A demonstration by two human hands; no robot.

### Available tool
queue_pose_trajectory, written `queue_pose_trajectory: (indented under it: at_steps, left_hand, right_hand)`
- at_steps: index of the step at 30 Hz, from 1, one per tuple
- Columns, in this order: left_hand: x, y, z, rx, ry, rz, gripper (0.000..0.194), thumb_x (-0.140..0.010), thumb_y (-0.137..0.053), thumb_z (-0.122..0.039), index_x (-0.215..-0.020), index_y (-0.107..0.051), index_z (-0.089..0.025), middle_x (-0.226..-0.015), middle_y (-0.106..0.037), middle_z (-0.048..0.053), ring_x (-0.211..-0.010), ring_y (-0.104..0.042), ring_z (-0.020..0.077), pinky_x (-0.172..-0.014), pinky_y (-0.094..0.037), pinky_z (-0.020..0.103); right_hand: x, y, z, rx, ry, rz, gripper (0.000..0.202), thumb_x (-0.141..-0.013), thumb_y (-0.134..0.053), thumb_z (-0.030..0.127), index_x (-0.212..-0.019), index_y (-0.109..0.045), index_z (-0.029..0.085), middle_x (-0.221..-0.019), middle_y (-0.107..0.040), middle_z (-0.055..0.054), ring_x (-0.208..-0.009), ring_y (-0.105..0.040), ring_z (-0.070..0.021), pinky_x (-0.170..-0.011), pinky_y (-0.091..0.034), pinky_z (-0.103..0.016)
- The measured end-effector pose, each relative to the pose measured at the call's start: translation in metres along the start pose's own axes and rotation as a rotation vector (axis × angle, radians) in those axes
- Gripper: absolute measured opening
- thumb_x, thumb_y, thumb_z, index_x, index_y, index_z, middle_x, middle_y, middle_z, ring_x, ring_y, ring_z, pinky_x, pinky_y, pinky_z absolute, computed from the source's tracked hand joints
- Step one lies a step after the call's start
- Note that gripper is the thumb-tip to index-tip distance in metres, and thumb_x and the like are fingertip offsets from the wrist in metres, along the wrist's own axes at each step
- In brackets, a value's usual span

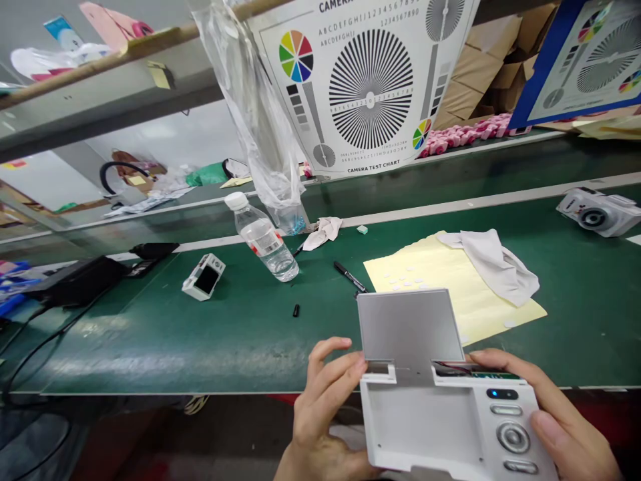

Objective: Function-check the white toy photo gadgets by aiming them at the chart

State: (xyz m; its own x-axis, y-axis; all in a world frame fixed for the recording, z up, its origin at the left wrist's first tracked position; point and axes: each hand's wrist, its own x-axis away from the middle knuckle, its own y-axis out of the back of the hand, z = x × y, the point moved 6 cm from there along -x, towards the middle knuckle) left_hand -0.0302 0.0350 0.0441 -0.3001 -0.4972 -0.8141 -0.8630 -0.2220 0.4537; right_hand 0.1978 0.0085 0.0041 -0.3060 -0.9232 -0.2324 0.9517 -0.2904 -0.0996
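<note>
I hold a white digital camera [423, 424] at the table's front edge, with its back towards me. Its flip-up screen panel [410, 326] stands raised, showing a plain grey face. Along the top edge there are openings, and wires and a bit of circuit board show in the right one. A small blue light glows above the buttons. My left hand [325, 411] grips the camera's left side, fingers at the top corner and thumb below. Around the right side closes my right hand [561, 407], its thumb beside the round button and its index finger along the top.
A yellow sheet [481, 310] with small white pieces and a grey cloth [495, 264] lies beyond the camera. Nearby are a black marker [349, 275], a water bottle [265, 240] and a small white camera [204, 276]. Another camera [598, 212] sits far right; test charts [370, 87] hang behind.
</note>
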Motion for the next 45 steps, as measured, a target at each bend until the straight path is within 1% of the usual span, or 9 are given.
queue_pose_trajectory:
  at_steps: [3, 8, 18, 23, 30, 36, 40, 43, 45]
  left_hand:
    - [0.002, 0.0, 0.003, 0.023, 0.026, -0.002, 0.072, -0.072, -0.076, -0.052, -0.132, -0.054, -0.019, -0.106, -0.071, 0.013, -0.101, -0.065, 0.0295, -0.092, -0.052, 0.05]
    - [0.0, 0.0, 0.005, 0.03, 0.043, 0.003, 0.079, -0.068, -0.076, -0.061, -0.131, -0.056, -0.017, -0.104, -0.07, 0.014, -0.101, -0.064, 0.0316, -0.091, -0.051, 0.053]
    - [0.001, -0.005, 0.002, -0.009, 0.193, 0.125, 0.074, -0.077, -0.067, -0.059, -0.135, -0.047, -0.017, -0.118, -0.063, 0.018, -0.119, -0.055, 0.0368, -0.096, -0.047, 0.056]
    - [-0.005, -0.012, 0.0, 0.047, 0.342, 0.201, 0.064, -0.083, -0.057, -0.061, -0.128, -0.04, -0.018, -0.13, -0.057, 0.021, -0.121, -0.057, 0.0383, -0.104, -0.04, 0.064]
    - [-0.01, -0.019, 0.012, -0.138, 0.521, 0.219, 0.076, -0.049, -0.091, -0.046, -0.105, -0.048, -0.019, -0.109, -0.065, 0.012, -0.101, -0.067, 0.0348, -0.094, -0.051, 0.062]
    - [-0.014, -0.013, 0.0, -0.147, 0.391, 0.289, 0.049, -0.077, -0.07, -0.02, -0.119, -0.044, -0.02, -0.122, -0.062, 0.015, -0.117, -0.061, 0.0325, -0.103, -0.047, 0.06]
    - [-0.013, 0.01, 0.002, 0.06, 0.37, 0.081, 0.076, -0.078, -0.071, -0.054, -0.138, -0.041, -0.018, -0.134, -0.054, 0.018, -0.117, -0.061, 0.0317, -0.099, -0.053, 0.05]
    - [-0.011, 0.035, 0.002, 0.051, 0.238, -0.175, 0.024, -0.089, -0.064, -0.022, -0.113, -0.064, -0.022, -0.095, -0.069, 0.002, -0.083, -0.068, 0.0157, -0.101, -0.052, 0.045]
    - [-0.009, 0.044, 0.003, 0.014, 0.191, -0.233, 0.022, -0.092, -0.053, -0.01, -0.101, -0.069, -0.022, -0.061, -0.058, -0.008, -0.052, -0.057, 0.0069, -0.103, -0.05, 0.043]
  right_hand:
    - [-0.002, 0.002, 0.0, 0.003, -0.041, -0.036, 0.032, -0.089, -0.056, 0.046, -0.107, -0.072, 0.026, -0.1, -0.079, -0.007, -0.08, -0.077, -0.03, -0.057, -0.063, -0.028]
    - [-0.008, -0.017, -0.007, -0.311, -0.195, 0.205, 0.031, -0.091, -0.052, 0.039, -0.114, -0.07, 0.028, -0.102, -0.078, -0.009, -0.042, -0.07, -0.0241, -0.024, -0.051, -0.025]
    - [-0.012, -0.02, -0.009, -0.294, -0.248, 0.159, 0.026, -0.089, -0.056, 0.039, -0.108, -0.072, 0.03, -0.096, -0.078, -0.006, -0.032, -0.061, -0.0159, -0.025, -0.052, -0.023]
    - [-0.011, -0.018, -0.007, -0.095, -0.111, 0.058, 0.027, -0.089, -0.055, 0.038, -0.108, -0.071, 0.029, -0.1, -0.077, -0.005, -0.054, -0.071, -0.02, -0.032, -0.053, -0.02]
    - [-0.005, -0.031, 0.007, 0.042, 0.076, 0.061, 0.027, -0.093, -0.051, 0.035, -0.107, -0.072, 0.028, -0.107, -0.075, -0.002, -0.101, -0.068, -0.0252, -0.087, -0.053, -0.03]
    - [-0.025, -0.012, -0.029, -0.053, -0.005, 0.11, 0.022, -0.087, -0.06, 0.038, -0.104, -0.072, 0.03, -0.101, -0.078, -0.003, -0.085, -0.074, -0.0228, -0.064, -0.062, -0.024]
    - [-0.031, -0.008, -0.04, -0.216, -0.193, 0.131, 0.022, -0.084, -0.062, 0.039, -0.102, -0.07, 0.029, -0.097, -0.078, -0.006, -0.044, -0.068, -0.0214, -0.024, -0.05, -0.026]
    - [-0.025, -0.009, -0.037, -0.34, -0.356, -0.03, 0.02, -0.081, -0.061, 0.04, -0.095, -0.069, 0.027, -0.094, -0.077, -0.006, -0.034, -0.06, -0.0157, -0.023, -0.047, -0.022]
    - [-0.023, -0.011, -0.033, -0.395, -0.364, -0.064, 0.021, -0.081, -0.059, 0.041, -0.093, -0.069, 0.026, -0.091, -0.077, -0.007, -0.032, -0.059, -0.0159, -0.021, -0.045, -0.022]
